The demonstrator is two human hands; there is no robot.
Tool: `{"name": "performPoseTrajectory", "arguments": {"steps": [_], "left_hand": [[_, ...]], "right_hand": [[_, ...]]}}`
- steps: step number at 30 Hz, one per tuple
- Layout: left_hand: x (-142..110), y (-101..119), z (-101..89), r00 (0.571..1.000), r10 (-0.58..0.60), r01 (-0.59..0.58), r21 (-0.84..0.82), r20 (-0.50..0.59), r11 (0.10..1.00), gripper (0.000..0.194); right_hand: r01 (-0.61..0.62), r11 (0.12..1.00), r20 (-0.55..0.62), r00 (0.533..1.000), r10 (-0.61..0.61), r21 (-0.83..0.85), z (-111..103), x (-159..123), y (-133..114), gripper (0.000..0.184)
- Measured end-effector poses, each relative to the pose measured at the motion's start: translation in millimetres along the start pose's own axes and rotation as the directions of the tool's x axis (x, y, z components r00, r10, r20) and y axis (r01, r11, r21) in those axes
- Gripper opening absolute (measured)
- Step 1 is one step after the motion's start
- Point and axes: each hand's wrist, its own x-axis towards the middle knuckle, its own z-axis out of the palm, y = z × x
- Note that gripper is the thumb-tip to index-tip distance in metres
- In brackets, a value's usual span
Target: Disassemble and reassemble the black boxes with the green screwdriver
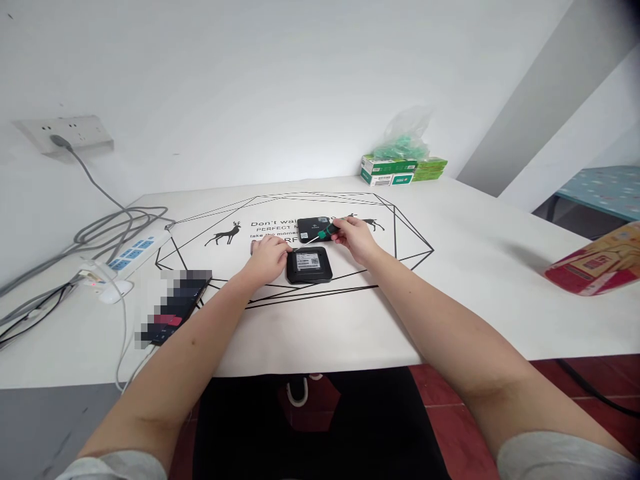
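Note:
A flat black square device with a white label (pixel 303 275) lies on the table in front of me. My right hand (pixel 353 239) is closed round the green and black handle of a screwdriver (pixel 327 232). Its thin metal shaft slants down to the left, and the tip ends by the device's upper left corner. At that same corner is my left hand (pixel 270 259), its fingers curled together beside the tip; whatever they may pinch is hidden. Just behind lies a second black square device (pixel 313 229), partly covered by the screwdriver and right hand.
A phone (pixel 183 300) with a blurred screen lies left, near a power strip (pixel 137 253) and looped grey cables (pixel 117 223). Green and white boxes (pixel 390 170) under a plastic bag (pixel 405 137) stand against the wall. A red and yellow package (pixel 597 263) sits right.

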Motion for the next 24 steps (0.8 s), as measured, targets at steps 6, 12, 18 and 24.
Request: {"name": "performPoseTrajectory", "arguments": {"steps": [6,12,18,24], "left_hand": [[0,-1,1.5,1.000,0.018,-0.018,-0.006,0.015,1.000,0.035],[0,-3,2.6,0.997,0.083,-0.083,-0.023,0.000,0.996,0.038],[0,2,-1.5,0.999,0.041,-0.041,0.006,0.019,0.999,0.039],[1,-6,-7.0,0.973,-0.220,0.226,0.104,-0.064,0.969,0.051]], "right_hand": [[0.004,0.999,-0.003,1.000,-0.004,-0.032,0,0,4,0.034],[0.009,0.999,-0.017,1.000,-0.009,-0.051,0,0,3,0.032],[0.034,0.998,-0.068,0.997,-0.037,-0.052,-7,5,0,0.035],[0.022,0.997,0.013,1.000,-0.021,-0.076,4,-1,9,0.025]]}}
